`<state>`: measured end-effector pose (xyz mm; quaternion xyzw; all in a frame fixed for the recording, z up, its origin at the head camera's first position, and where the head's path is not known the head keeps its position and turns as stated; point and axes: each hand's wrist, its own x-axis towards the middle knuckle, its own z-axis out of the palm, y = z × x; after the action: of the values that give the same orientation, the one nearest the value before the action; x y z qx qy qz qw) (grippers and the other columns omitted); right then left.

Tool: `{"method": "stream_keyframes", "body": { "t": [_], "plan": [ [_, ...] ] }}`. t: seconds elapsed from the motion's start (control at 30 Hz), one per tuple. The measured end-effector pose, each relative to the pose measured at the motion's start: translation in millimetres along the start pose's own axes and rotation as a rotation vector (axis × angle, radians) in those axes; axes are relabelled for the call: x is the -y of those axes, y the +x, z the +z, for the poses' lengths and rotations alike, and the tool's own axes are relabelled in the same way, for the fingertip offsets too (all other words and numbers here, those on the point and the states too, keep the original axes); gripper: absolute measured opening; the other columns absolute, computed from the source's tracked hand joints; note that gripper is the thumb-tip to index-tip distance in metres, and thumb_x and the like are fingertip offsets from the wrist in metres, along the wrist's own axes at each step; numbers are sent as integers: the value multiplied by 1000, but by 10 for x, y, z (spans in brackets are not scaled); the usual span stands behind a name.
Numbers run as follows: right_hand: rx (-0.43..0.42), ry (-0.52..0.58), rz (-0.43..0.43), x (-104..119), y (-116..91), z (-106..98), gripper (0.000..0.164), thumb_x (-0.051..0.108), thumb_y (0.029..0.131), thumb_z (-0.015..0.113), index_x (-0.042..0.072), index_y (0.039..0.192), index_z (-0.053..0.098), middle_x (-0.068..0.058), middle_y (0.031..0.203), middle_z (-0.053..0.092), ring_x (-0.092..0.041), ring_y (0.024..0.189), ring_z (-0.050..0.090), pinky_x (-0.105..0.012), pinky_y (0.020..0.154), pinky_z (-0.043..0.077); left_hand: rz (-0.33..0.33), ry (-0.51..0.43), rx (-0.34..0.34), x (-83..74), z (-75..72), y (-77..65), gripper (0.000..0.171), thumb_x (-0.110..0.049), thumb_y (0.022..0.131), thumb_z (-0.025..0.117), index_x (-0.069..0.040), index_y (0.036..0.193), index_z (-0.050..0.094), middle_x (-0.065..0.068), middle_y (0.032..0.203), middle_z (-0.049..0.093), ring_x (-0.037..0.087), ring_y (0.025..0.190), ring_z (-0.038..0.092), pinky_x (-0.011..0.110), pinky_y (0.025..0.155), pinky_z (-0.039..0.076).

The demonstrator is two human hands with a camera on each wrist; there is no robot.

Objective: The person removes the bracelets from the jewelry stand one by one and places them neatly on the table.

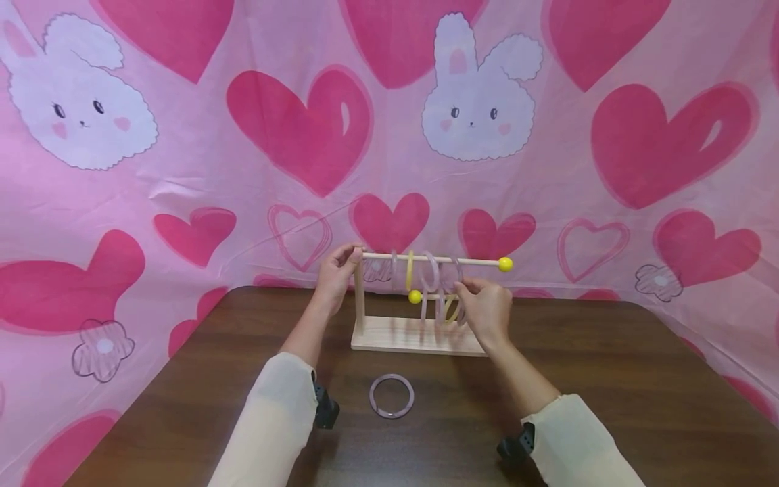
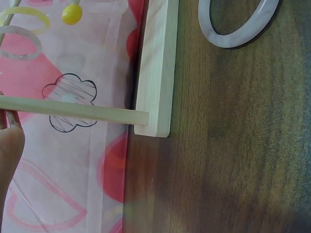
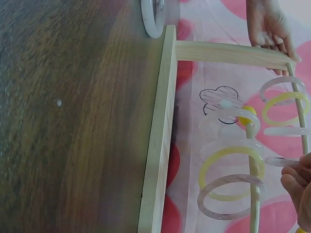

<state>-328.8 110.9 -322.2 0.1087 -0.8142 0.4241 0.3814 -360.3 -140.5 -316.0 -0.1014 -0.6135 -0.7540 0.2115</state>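
A wooden bangle stand (image 1: 389, 343) stands on the table with two rods, one above the other. My left hand (image 1: 335, 277) holds the top of its left post (image 1: 360, 301), fingers and thumb on either side of the wood. With thumb and fingertips, my right hand (image 1: 489, 308) pinches a pale purple bangle (image 3: 282, 162) that hangs on the upper rod, inward of its yellow end ball (image 1: 505, 264). Further left on that rod hang a yellow bangle (image 1: 410, 272) and pale bangles. Several more, pale and yellow, hang on the lower rod, partly behind my right hand.
A loose pale purple bangle (image 1: 372, 398) lies flat on the brown wooden table (image 1: 243, 406), in front of the stand. Behind the table's far edge hangs a pink cloth (image 1: 389, 182) with hearts and rabbits. The lower rod ends in a yellow ball (image 1: 415, 297).
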Motion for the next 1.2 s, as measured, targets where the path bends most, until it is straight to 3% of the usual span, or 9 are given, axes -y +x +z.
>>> {"method": "stream_keyframes", "body": {
  "t": [0.13, 0.47, 0.6, 0.9, 1.2],
  "plan": [
    [-33, 8, -41, -6, -3, 18, 11, 9, 77, 73, -1, 81, 74, -11, 63, 67, 5, 31, 42, -39, 57, 51, 7, -17, 7, 5, 2, -2, 27, -4, 91, 56, 12, 113, 53, -11, 86, 63, 7, 88, 57, 28, 88, 42],
    [-128, 30, -132, 4, -6, 29, 11, 7, 75, 75, -3, 78, 73, -14, 67, 67, -21, 45, 60, -40, 54, 51, 22, -18, 10, -5, 7, -7, 27, -3, 91, 55, 13, 113, 52, -7, 89, 64, 7, 86, 57, 28, 88, 42],
    [-143, 40, -143, 7, -13, 25, 11, 7, 74, 76, -3, 78, 73, -15, 68, 67, -23, 52, 64, -40, 53, 51, 21, -13, 8, -9, 6, -15, 27, -3, 91, 55, 12, 113, 53, -9, 88, 63, 7, 88, 56, 29, 89, 41],
    [-165, 42, -170, -6, -29, 23, 10, 6, 73, 76, -3, 77, 73, -13, 67, 67, -21, 49, 62, -36, 49, 49, 10, -17, -2, -15, 11, -32, 27, -5, 91, 56, 11, 113, 54, -10, 87, 63, 8, 88, 56, 28, 87, 42],
    [-167, 52, -162, -12, -25, 4, 10, 6, 74, 76, -3, 77, 73, -11, 65, 67, -12, 44, 57, -14, 46, 43, 6, -8, -2, -7, 8, -21, 29, -5, 92, 56, 11, 115, 53, -11, 86, 63, 7, 89, 56, 28, 87, 42]
  ]
}}
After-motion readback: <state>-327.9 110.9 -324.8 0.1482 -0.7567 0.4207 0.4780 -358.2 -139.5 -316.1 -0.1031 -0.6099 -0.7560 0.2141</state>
